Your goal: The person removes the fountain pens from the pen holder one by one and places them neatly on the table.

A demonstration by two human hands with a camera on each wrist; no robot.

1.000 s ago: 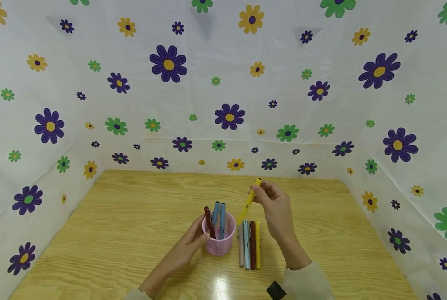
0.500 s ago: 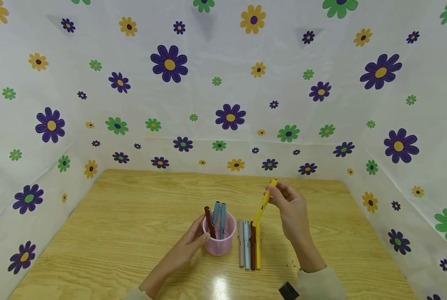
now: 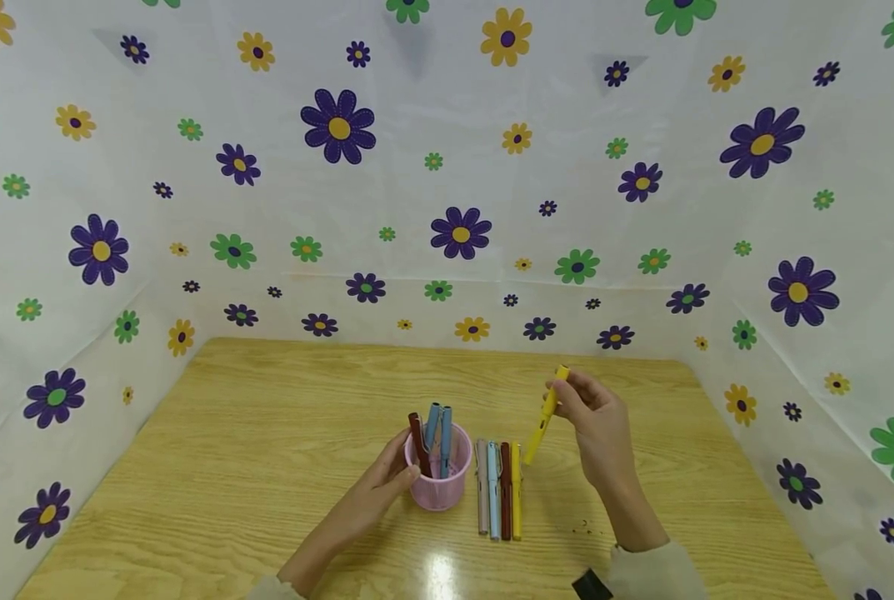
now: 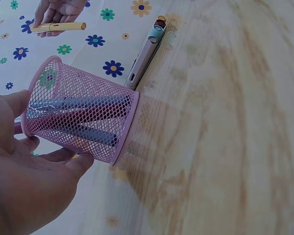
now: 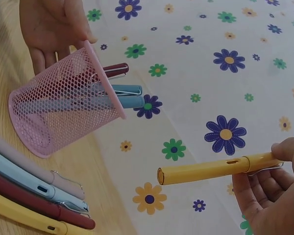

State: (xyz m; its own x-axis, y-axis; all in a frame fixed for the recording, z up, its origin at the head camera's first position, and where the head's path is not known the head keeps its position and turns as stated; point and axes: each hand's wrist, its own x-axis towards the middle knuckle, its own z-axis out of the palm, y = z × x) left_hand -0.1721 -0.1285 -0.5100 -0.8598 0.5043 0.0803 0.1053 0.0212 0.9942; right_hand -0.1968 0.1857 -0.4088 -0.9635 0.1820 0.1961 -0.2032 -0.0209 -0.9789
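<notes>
My right hand (image 3: 601,429) pinches a yellow pen (image 3: 544,419) near its cap end, the other end pointing down and left. This pen hangs just right of a row lying side by side: a pinkish-grey pen (image 3: 481,492), a light blue pen (image 3: 494,496), a dark red pen (image 3: 506,496) and another yellow pen (image 3: 517,500). Left of the row stands a pink mesh pen cup (image 3: 439,497), held at its side by my left hand (image 3: 375,492). Inside it lean a dark red pen (image 5: 115,70) and two blue pens (image 5: 130,102), caps above the rim.
A wood-grain table (image 3: 304,417) lies under everything. Flower-patterned white sheeting (image 3: 409,183) walls the back and both sides. Small dark crumbs or marks (image 3: 585,527) dot the table near the right forearm. A black block (image 3: 591,585) sits at the right sleeve.
My right hand has moved to the right with the yellow pen, from above the row's left end to beyond its right end. The left hand and the cup have stayed put.
</notes>
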